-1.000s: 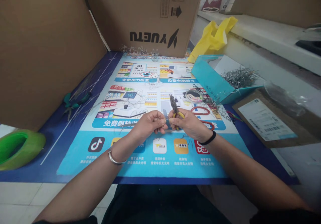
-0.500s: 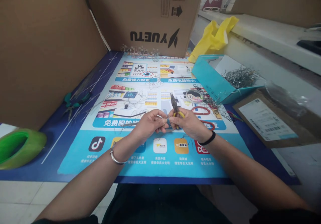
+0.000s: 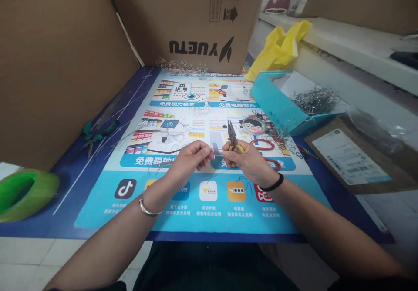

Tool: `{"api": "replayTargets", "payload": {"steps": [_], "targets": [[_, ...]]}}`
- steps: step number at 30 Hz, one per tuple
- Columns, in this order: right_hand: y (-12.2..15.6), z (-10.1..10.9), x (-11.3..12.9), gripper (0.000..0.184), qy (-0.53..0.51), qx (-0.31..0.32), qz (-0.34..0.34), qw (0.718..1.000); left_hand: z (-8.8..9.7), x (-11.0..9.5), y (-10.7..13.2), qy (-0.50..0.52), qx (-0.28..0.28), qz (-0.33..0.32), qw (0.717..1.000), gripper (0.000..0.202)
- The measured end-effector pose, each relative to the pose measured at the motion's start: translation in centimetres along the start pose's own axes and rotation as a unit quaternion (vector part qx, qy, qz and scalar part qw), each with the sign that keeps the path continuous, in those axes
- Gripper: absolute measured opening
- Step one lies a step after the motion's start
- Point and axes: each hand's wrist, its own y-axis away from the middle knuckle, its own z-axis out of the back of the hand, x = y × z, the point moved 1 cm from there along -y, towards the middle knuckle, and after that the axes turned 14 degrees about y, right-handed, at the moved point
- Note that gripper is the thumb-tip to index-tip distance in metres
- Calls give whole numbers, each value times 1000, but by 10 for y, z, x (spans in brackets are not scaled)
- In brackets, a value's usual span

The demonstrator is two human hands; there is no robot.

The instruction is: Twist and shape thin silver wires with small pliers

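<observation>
Over the blue printed table mat's (image 3: pixel 98 204) middle, the left hand (image 3: pixel 189 160) and right hand (image 3: pixel 251 162) pinch a short thin metal wire (image 3: pixel 216 151), fingertips closed. The right also clasps yellow-handled pliers (image 3: pixel 233 138); firm pinches should steady the wire.

Both forearms are extended forward from the lower edge of the view and angled inward, so that the hands are set close together at the centre, separated by a narrow gap. The left hand (image 3: pixel 189 159) is held with its thumb and forefinger pinched together. The right hand (image 3: pixel 250 160) is closed in a fist-like grip, with the knuckles turned upward.
</observation>
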Motion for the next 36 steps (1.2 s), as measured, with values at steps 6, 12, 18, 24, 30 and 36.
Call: {"api": "replayTargets", "payload": {"steps": [6,12,18,24,30,36], "targets": [[1,-1,1,26,-1,-19,7,1000,-2,0,-1,-14,0,-14,1000,23],[4,-5,4,26,12,-4,8,1000,-3,6,-1,-25,-1,-7,1000,27],[6,-7,4,26,11,31,9,999,-4,3,0,-47,-3,-23,999,16],[5,-5,3,24,3,17,3,1000,-3,1,1,19,25,-6,999,15],[7,-6,3,28,-4,32,-15,999,-3,2,2,92,53,-5,994,16],[12,-8,4,25,-41,59,1,997,-1,3,2,83,56,-33,994,10]]}}
